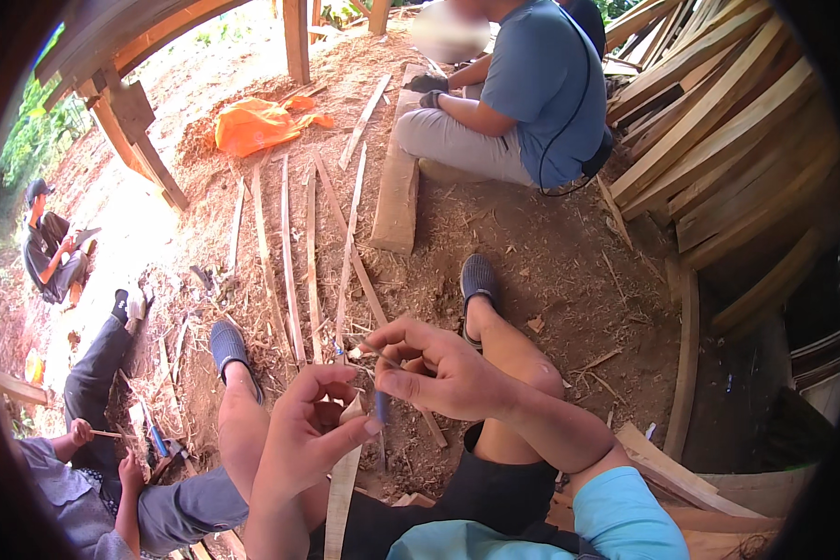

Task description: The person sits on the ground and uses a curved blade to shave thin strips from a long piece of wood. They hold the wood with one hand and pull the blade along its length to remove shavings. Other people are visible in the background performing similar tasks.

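Note:
My left hand is closed round a pale flat wooden strip, which runs down toward my lap. The strip's upper end shows between thumb and fingers. Close beside it, almost touching, my right hand is pinched, thumb against fingers. A thin dark sliver sticks out past its fingertips. Just below, a small blue piece shows between the two hands. Whether the sliver and the blue piece are one object I cannot tell.
Several long thin wooden strips lie on the shavings-covered ground ahead. A person in blue sits by a thick plank. Stacked boards lean at right. An orange sheet lies farther off. Another person sits close on my left.

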`<act>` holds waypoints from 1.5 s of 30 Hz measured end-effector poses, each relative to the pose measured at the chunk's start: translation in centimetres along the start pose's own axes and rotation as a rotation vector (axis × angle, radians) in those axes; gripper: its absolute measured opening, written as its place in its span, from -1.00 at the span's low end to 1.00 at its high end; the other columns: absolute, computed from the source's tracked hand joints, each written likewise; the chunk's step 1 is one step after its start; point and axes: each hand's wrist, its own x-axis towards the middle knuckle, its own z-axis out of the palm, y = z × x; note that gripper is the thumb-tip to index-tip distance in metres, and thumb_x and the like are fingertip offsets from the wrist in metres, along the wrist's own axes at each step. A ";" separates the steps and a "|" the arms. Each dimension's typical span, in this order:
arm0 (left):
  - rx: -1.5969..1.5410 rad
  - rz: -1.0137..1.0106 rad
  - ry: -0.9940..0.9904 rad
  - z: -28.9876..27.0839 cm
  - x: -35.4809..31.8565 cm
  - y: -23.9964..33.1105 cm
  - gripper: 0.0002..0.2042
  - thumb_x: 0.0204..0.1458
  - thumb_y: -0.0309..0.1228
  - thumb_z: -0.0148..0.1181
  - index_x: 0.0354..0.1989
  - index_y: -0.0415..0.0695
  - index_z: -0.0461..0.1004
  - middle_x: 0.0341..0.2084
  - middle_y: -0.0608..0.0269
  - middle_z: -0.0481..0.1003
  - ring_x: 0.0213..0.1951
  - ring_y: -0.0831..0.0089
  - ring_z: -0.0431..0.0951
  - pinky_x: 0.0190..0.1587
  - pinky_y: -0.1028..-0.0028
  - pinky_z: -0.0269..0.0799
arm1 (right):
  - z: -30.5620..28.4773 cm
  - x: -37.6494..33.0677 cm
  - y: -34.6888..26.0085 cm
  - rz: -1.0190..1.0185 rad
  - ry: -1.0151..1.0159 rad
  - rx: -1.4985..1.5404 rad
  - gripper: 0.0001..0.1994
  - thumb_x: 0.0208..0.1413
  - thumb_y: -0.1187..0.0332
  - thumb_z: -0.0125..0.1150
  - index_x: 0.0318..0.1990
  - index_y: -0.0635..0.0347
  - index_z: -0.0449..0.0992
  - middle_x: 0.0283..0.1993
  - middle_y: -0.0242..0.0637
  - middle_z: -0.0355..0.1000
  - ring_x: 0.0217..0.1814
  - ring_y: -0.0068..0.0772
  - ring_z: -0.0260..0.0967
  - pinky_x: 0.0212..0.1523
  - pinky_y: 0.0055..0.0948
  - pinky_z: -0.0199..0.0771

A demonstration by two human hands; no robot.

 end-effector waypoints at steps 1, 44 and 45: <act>-0.057 -0.016 -0.012 -0.3 -0.6 0.0 -0.61 -0.05 -0.63 0.22 -0.02 -0.26 0.26 -0.29 0.23 0.39 -0.35 0.53 0.53 -0.31 0.61 0.47 | 0.1 0.1 0.2 -0.059 -0.001 -0.080 -0.64 0.14 0.39 0.13 0.07 0.22 0.28 -0.24 -0.39 0.36 -0.24 -0.69 0.34 -0.31 -0.67 0.36; -0.142 -0.031 0.274 -2.1 -3.0 -0.1 -0.79 0.25 -0.30 -0.20 -0.18 -0.17 0.31 -0.58 0.34 0.35 -0.64 0.65 0.29 -0.60 0.67 0.22 | 3.3 1.9 2.4 -0.389 0.028 -0.670 -0.71 0.07 0.54 0.10 -0.02 0.23 0.44 -0.37 -0.21 0.35 -0.36 -0.24 0.34 -0.30 -0.40 0.35; -0.156 -0.023 0.296 -2.1 -3.0 -0.2 -0.79 0.25 -0.30 -0.20 -0.17 -0.17 0.31 -0.58 0.33 0.35 -0.65 0.65 0.28 -0.61 0.67 0.21 | 3.3 1.8 2.2 -0.360 0.012 -0.700 -0.71 0.06 0.54 0.10 -0.01 0.23 0.44 -0.37 -0.21 0.35 -0.36 -0.24 0.34 -0.31 -0.40 0.35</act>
